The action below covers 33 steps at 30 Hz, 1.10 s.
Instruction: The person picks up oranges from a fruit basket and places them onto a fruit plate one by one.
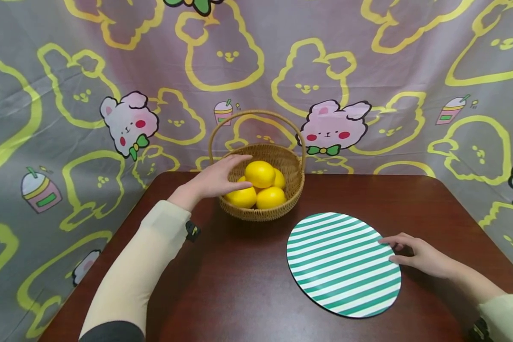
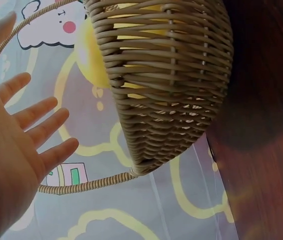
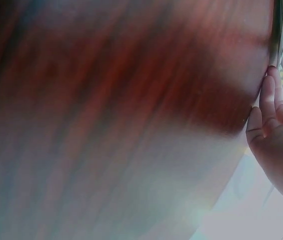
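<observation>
Head view: left hand (image 1: 215, 178) spread, holding nothing, yellow fruits (image 1: 261, 175) beside its fingers; right hand (image 1: 424, 256) relaxed, unclenched, striped mat (image 1: 339, 266) under its fingertips.

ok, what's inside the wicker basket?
At least four yellow fruits, heaped up. They cover the floor of the basket, so anything lying underneath can't be seen.

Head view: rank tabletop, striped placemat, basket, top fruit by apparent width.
Widest first:
1. Wooden tabletop
2. Striped round placemat
3. Wicker basket
4. Top yellow fruit
Placemat is nearer the camera than basket, so their true order is unsure.
</observation>
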### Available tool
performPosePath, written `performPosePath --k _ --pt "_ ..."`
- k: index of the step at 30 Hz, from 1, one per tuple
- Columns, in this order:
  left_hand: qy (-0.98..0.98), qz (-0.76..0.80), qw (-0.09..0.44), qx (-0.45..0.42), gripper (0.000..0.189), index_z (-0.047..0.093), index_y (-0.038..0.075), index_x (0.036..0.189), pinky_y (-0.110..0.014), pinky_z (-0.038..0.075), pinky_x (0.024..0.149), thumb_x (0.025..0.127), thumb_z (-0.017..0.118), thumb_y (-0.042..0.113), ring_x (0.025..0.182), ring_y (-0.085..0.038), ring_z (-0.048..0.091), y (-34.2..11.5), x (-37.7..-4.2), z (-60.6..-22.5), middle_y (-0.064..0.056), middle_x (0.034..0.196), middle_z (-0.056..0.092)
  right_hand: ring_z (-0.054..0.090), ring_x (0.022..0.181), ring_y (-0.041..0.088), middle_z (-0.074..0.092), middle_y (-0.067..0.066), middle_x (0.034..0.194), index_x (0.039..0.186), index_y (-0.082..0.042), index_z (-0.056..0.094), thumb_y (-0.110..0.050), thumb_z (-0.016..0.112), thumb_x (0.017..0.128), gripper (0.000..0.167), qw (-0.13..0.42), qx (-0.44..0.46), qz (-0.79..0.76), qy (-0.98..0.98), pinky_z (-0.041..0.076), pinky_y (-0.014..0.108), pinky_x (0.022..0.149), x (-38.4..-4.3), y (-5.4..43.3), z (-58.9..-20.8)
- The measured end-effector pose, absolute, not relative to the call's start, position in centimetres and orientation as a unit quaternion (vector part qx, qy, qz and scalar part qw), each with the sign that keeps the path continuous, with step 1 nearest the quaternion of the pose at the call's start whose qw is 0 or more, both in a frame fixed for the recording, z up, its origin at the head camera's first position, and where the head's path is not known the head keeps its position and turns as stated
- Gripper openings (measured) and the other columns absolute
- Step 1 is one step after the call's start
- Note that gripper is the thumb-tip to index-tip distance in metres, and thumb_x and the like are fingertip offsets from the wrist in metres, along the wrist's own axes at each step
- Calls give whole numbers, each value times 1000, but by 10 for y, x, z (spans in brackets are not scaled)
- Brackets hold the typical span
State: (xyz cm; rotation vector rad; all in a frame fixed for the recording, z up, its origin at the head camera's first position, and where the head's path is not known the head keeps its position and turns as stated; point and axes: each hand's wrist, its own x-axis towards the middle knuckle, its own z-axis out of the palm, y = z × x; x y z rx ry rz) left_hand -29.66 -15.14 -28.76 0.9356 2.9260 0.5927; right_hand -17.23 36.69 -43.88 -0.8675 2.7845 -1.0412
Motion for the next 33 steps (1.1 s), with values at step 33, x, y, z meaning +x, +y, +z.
performPosePath --k 33 --pt "906 263 107 313 82 37 17 150 -45 27 110 81 80 29 138 -29 32 -120 -352 -293 -8 152 36 52 87 9 58 1 104 125 -2 59 -12 70 89 38 39 -276 -336 900 46 21 69 -178 370 -439"
